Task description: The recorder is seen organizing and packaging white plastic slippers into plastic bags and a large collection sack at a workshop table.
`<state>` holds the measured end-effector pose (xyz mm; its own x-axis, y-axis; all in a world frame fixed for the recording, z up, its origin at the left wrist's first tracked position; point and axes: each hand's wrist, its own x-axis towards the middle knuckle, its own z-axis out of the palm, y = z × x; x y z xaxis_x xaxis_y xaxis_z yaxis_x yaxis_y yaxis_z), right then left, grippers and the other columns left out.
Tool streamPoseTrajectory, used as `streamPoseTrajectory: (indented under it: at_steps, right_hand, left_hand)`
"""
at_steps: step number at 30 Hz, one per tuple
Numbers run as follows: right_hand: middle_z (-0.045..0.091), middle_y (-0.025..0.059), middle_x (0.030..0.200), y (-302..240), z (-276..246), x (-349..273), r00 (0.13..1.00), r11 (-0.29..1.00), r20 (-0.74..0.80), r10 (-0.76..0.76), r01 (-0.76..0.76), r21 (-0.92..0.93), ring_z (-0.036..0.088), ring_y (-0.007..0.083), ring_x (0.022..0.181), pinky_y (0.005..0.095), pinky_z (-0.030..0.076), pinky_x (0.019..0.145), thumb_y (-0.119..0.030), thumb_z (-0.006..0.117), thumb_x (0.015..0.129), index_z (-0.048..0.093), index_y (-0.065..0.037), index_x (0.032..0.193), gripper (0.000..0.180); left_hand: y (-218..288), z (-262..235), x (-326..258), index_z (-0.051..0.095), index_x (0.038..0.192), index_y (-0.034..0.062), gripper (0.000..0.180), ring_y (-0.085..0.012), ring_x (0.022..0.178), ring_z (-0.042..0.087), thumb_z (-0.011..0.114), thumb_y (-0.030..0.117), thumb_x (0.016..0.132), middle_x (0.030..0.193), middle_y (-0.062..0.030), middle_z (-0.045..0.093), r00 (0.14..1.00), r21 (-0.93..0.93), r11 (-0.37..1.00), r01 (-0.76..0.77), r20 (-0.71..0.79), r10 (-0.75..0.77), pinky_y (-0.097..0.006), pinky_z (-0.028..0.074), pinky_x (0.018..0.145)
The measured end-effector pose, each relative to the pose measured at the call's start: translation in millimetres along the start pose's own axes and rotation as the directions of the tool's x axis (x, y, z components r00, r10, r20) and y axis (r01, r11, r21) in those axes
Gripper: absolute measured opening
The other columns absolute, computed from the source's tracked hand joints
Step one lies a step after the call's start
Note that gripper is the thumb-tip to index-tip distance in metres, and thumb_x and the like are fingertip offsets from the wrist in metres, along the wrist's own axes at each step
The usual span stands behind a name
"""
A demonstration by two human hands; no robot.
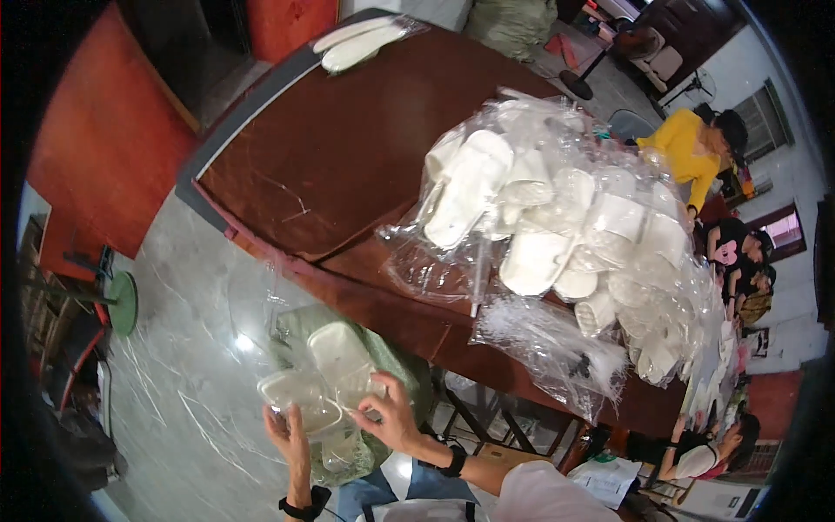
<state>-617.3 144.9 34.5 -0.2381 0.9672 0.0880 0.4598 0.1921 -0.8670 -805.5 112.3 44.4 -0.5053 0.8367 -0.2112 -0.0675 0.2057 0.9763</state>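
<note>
- Head view: I look down at my two hands, low in the picture, over the grey shiny floor.
- My left hand is under a pair of white slippers in a clear plastic bag.
- The fingers of my left hand are spread a bit and press the bag from below, near the lower slipper.
- My right hand is on the right side of the same bag. Its fingers pinch the thin plastic near the top slipper.
- One slipper points up and away from me. The other lies across, just beside it, and they touch.
- I have a black band on each wrist.
- Behind the bag there is a green sack, close to the edge of the tabletop.
- The tabletop is dark brown wood and very big. It goes up and to the right.
- On it lies a big pile of white slippers in clear bags, all heaped up, well away from my hands.
- At the far end of the tabletop lies one more packed pair.
- Other people sit on the right side. One wears a yellow top.
- A green stool stands on the floor to my left, by a red wall.
</note>
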Motion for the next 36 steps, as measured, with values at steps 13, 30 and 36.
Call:
streamPoseTrajectory:
  at_steps: [13, 30, 36]
  right_hand:
    - [0.051, 0.0161, 0.1, -15, -296, 137, 0.71, 0.914, -0.601, -0.367, 0.154, -0.376, 0.045, 0.032, 0.098, 0.0429, 0.032, 0.087, -0.022, 0.062, 0.08, 0.05, -0.001, 0.103, 0.033]
    - [0.041, 0.0191, 0.126, 17, -235, 118, 0.794, 0.728, -0.395, -0.463, 0.087, -0.68, 0.036, 0.0377, 0.117, 0.0449, 0.03, 0.097, -0.015, 0.057, 0.082, 0.043, -0.004, 0.123, 0.044]
    - [0.056, 0.0126, 0.091, 0, -17, 36, 0.919, 0.976, 0.331, -0.213, 0.214, 0.033, 0.055, 0.0281, 0.085, 0.0344, 0.045, 0.076, 0.006, 0.049, 0.072, 0.056, -0.004, 0.097, 0.028]
  left_hand:
    - [243, 314, 87, 0.041, 0.123, -0.0023, 0.069, -0.0323, 0.11, 0.045, 0.065, 0.037, 0.072, 0.123, -0.0224, 0.042, 0.697, 0.164, 0.715, -0.68, 0.449, 0.559, -0.04, 0.036, 0.094]
    - [-55, -61, 50, 0.055, 0.11, 0.0012, 0.038, -0.0193, 0.088, 0.059, 0.062, 0.022, 0.079, 0.1, -0.0121, 0.061, 0.988, 0.497, 0.862, 0.1, 0.053, -0.145, -0.032, 0.047, 0.075]
    - [-193, -147, -35, 0.056, 0.11, 0.0058, 0.041, -0.0288, 0.084, 0.061, 0.062, 0.023, 0.073, 0.092, -0.0156, 0.064, 0.865, 0.682, 0.63, 0.372, -0.009, -0.501, -0.034, 0.048, 0.074]
